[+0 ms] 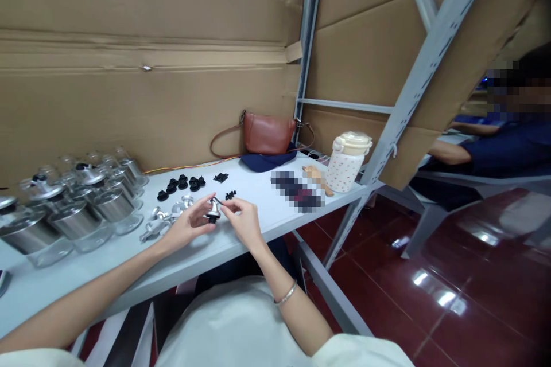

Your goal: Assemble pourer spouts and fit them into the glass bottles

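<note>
My left hand [189,223] is closed around a small silver spout with a black base [212,212], held just above the white table [258,223]. My right hand [241,219] pinches the spout's upper end from the right, fingertips together. Beside my left hand lie several loose silver metal spouts [161,221]. Behind my hands sit several black round caps [181,183] and some tiny black pieces [231,194].
Several glass and steel dispenser bottles [77,206] crowd the table's left. A brown leather bag [267,133] on dark blue cloth, a cream spotted jug [348,161] and a wooden item stand at the far right. Cardboard walls the back. Another person sits at right.
</note>
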A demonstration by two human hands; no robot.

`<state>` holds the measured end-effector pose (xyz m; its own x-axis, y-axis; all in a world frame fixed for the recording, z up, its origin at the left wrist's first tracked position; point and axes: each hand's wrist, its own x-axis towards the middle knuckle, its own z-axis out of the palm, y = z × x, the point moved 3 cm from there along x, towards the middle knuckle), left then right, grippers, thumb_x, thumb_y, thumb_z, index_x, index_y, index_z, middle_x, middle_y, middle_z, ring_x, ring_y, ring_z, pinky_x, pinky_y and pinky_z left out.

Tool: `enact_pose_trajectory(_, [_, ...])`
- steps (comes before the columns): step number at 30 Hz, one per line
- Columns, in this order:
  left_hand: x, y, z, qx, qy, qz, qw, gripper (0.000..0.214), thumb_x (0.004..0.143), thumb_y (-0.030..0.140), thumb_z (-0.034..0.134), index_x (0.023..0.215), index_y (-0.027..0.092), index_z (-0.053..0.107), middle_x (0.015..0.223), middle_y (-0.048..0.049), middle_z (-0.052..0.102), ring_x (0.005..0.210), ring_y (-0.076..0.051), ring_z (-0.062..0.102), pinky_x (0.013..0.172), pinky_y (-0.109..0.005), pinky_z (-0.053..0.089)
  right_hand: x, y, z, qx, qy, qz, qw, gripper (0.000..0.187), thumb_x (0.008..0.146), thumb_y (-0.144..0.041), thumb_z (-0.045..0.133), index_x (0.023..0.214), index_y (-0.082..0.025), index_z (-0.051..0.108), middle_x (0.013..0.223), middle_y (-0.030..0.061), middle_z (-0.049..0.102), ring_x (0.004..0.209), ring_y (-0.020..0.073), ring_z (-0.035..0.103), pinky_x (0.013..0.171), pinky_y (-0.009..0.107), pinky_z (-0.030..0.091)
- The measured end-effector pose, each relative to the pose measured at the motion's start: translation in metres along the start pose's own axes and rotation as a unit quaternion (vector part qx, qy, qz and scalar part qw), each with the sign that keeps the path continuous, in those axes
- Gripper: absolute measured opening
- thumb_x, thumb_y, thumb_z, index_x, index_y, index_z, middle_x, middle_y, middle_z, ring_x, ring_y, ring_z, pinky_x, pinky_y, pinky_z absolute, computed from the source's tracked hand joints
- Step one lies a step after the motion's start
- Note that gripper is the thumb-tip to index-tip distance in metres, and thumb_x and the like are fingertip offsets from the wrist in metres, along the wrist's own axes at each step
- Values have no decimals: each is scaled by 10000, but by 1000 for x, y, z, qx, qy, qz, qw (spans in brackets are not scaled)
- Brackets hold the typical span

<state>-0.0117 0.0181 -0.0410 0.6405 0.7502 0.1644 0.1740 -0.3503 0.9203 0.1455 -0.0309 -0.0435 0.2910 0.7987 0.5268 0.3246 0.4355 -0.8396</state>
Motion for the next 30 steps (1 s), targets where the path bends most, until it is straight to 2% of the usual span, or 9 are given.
enact_pose_trajectory(7, [-4,-5,-1,-9,8,-7,1000,706,727,319,721,1371,267,438,1064,-52,575,1045,-216,565,913,-348,499,-3,-3,0,-10,-28,2,1000,102,767,-168,650,788,-170,749,759,62,747,646,166,655,660,279,525])
enact_pose_trajectory(16, [-6,-3,0,-9,-5,-32,999,692,767,338,678,1396,251,402,1083,-52,575,1048,-203,568,956,-352,476,-4,-5,-2,4,-67,10,998,129,811,-170,609,822,-159,736,780,70,731,717,177,665,680,275,505])
enact_pose_trajectory(23, [-10,-5,-1,25,0,-31,999,616,768,319,681,1336,259,450,1026,-47,608,938,-185,600,879,-339,512,-4,1,-4,39,-88,111,989,85,798,-208,630,755,-178,697,730,34,704,696,168,649,663,265,489])
enact_pose_trajectory(30, [-15,-2,-4,105,-25,-17,994,631,771,304,691,1351,311,443,1054,-49,658,903,-192,634,832,-331,539,-3,12,-5,104,-139,226,958,112,732,-290,699,710,-183,674,699,35,696,678,178,650,643,261,507])
